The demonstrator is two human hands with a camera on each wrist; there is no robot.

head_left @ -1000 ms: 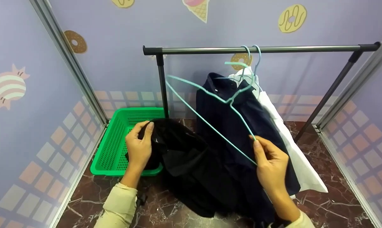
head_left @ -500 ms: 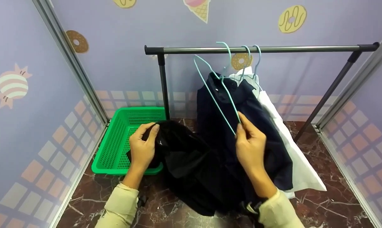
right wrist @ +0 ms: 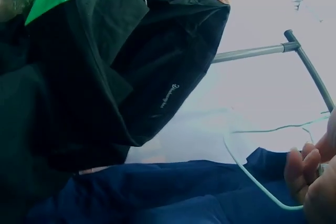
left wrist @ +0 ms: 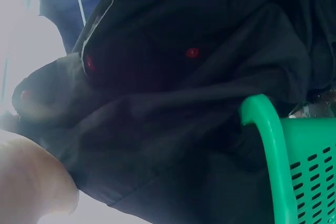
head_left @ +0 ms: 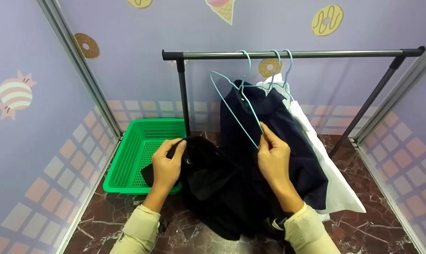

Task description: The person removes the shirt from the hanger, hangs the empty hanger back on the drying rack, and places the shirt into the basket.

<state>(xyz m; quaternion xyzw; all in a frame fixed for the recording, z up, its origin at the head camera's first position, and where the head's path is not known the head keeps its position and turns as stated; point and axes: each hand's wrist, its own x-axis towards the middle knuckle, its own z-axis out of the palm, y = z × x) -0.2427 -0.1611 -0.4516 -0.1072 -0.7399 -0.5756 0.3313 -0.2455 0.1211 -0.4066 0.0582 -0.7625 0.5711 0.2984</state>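
Pinching the black garment by its edge with your left hand, fingers and thumb together on the cloth, you keep it below the rack, toward its left leg; that grip probably serves to stop the cloth slumping to the floor. Your right hand, in front of the rack, is clamped on a lower corner of the hanger, likely because holding it there leaves the hook free at the rail. The hook lines up with the rail, though you cannot be sure from here that it bears any weight. The basket sits at the rack's left leg, a bit of black cloth lying over its rim, and the navy shirt and white shirt hang from the rack's middle.

Compared with a second ago, your hanger has risen: its hook was below the rail then, and it is level with it now. Your right hand has shifted toward the rack's left leg, and your left hand slightly away from it.
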